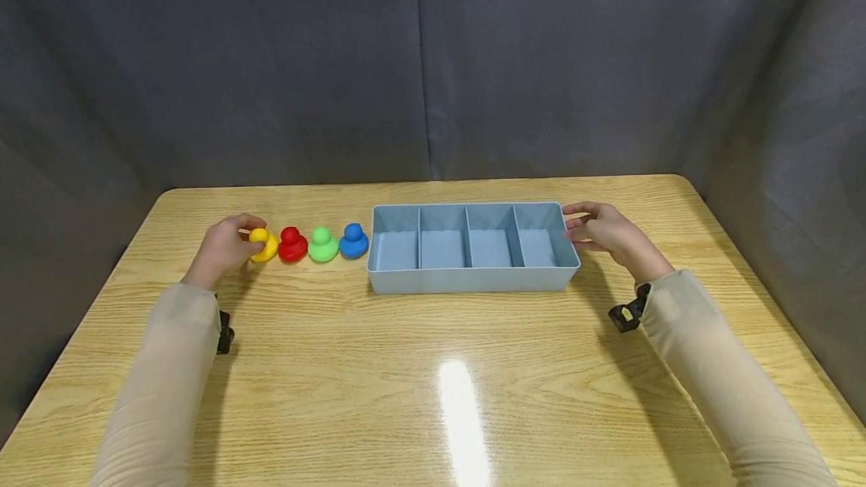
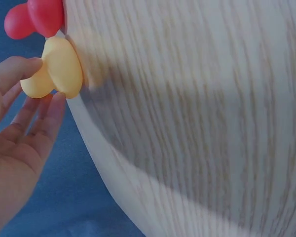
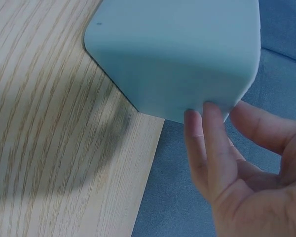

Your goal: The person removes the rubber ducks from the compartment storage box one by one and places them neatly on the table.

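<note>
Four small rounded toys stand in a row on the wooden table [image 1: 433,382]: yellow [image 1: 264,245], red [image 1: 292,244], green [image 1: 323,245] and blue [image 1: 353,241]. My left hand [image 1: 245,239] pinches the yellow toy [image 2: 56,69] at the row's left end, thumb on its knob and fingers [image 2: 48,116] under it; the red toy [image 2: 34,17] is right beside it. To the right lies a light blue tray [image 1: 473,280] with four empty compartments. My right hand [image 1: 575,228] rests straight fingers [image 3: 207,123] against the tray's right end wall [image 3: 177,54], thumb apart.
Grey cloth walls close in the table at the back and sides. The tray sits just right of the blue toy. Bare tabletop stretches in front of the toys and tray, with a light glare near the middle front.
</note>
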